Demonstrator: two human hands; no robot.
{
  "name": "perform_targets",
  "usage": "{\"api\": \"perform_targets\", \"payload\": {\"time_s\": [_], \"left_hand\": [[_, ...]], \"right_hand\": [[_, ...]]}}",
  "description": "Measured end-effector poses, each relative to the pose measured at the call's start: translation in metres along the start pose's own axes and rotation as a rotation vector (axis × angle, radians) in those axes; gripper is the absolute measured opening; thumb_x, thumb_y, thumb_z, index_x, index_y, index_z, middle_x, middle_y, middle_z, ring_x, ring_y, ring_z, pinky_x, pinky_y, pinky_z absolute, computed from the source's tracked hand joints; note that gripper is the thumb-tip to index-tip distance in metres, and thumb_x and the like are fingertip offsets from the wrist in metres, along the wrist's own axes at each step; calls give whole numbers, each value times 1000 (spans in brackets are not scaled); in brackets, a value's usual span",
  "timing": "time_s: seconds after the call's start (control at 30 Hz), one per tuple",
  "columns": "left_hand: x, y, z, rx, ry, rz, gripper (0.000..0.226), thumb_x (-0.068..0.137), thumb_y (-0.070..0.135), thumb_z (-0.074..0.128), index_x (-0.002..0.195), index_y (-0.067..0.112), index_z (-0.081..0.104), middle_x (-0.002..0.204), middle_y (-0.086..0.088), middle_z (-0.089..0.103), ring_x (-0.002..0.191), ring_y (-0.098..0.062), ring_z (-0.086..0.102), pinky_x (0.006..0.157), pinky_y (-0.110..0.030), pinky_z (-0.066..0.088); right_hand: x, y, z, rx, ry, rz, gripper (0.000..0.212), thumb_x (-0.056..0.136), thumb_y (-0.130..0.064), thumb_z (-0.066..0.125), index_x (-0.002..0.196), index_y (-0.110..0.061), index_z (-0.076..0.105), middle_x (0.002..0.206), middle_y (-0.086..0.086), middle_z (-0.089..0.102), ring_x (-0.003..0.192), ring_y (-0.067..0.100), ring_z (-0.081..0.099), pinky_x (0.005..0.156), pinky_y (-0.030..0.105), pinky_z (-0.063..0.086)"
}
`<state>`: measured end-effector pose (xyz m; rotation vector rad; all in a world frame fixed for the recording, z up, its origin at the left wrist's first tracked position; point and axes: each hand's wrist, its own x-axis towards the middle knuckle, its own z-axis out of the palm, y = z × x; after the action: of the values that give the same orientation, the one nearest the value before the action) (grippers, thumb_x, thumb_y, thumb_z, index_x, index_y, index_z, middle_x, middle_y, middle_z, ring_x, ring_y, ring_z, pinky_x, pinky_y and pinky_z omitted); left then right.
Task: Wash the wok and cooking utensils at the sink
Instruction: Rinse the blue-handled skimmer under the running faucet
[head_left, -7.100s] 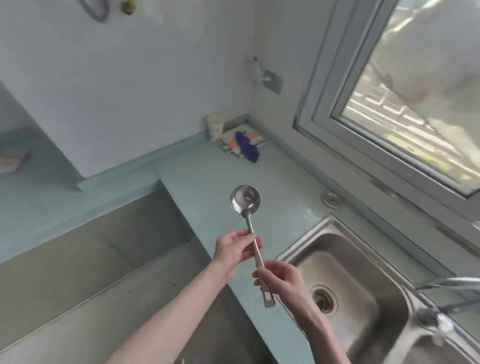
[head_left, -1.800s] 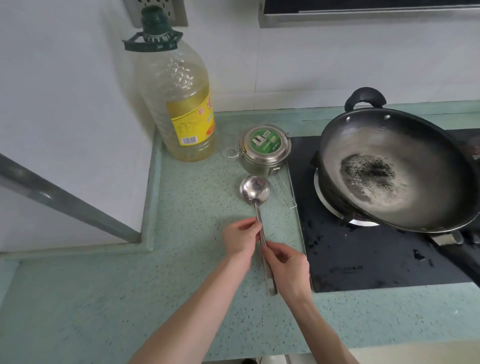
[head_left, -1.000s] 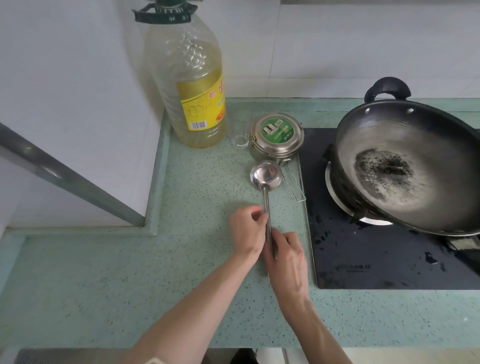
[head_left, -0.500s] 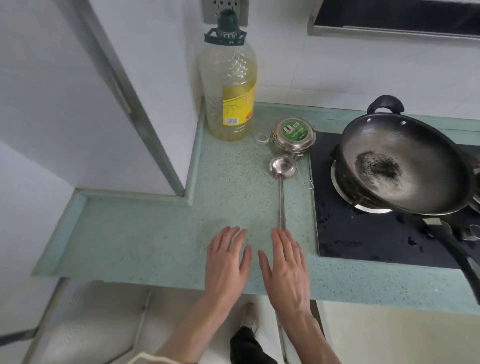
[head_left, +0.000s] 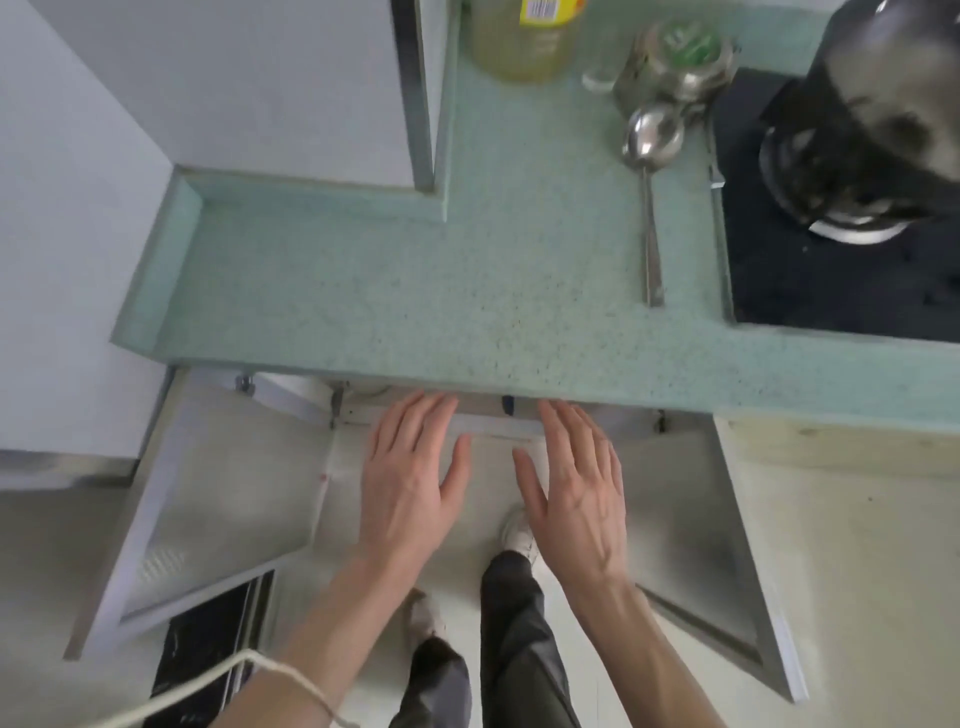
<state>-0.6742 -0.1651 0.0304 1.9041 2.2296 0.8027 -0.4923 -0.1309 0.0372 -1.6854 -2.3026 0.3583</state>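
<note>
Both my left hand and right hand hover flat-fingered and empty below the speckled green counter, where the steel ladle lies beside the black wok on the stove, which I judge unwashed.

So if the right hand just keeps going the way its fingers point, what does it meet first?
Probably the front edge of the countertop: the right hand is open, fingertips just short of it. Depth is unclear; it could pass underneath.
</note>
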Motion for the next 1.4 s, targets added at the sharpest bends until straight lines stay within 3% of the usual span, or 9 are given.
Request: {"api": "perform_targets", "payload": {"time_s": [0.2,0.63,0.93,1.1,1.3,1.4], "left_hand": [[-52,-40,75,-22,-24,-94,37,106,27,52,134,5,63,134,-8,64,132,-27,55,113,-43,41],[-139,-144,297,70,-145,-262,48,108,40,41,140,10,58,140,-7,63,138,-25,50,116,-44,41],[-120,-216,444,107,-67,-236,46,105,38,44,135,8,60,131,-8,66,130,-29,55,111,-42,41],[-103,-258,507,153,-42,-148,46,103,38,46,133,6,62,128,-10,67,126,-31,58,108,-42,44],[-98,-306,561,214,-77,-107,49,103,40,43,135,8,61,130,-10,66,128,-30,57,109,-43,43],[-93,-318,575,228,-87,-95,51,103,41,40,136,8,60,131,-9,66,128,-30,57,111,-43,42]], "right_hand": [[-41,33,81,59,-39,18,52,109,-43,44,149,-10,49,149,8,53,137,26,50,113,41,43],[-55,139,312,180,-239,248,60,104,-47,48,152,-11,44,148,9,55,138,27,47,112,40,41],[20,210,465,206,-234,307,60,106,-48,47,155,-15,38,152,6,49,137,27,48,107,40,43],[66,234,554,520,-305,572,64,102,-48,56,154,-15,38,149,5,52,134,25,52,109,36,44],[130,264,628,246,-217,476,58,99,-46,60,139,-6,45,137,15,50,123,37,52,101,50,50],[160,266,642,186,-196,476,61,98,-48,60,140,-8,43,138,16,48,123,37,49,101,48,47]]}}
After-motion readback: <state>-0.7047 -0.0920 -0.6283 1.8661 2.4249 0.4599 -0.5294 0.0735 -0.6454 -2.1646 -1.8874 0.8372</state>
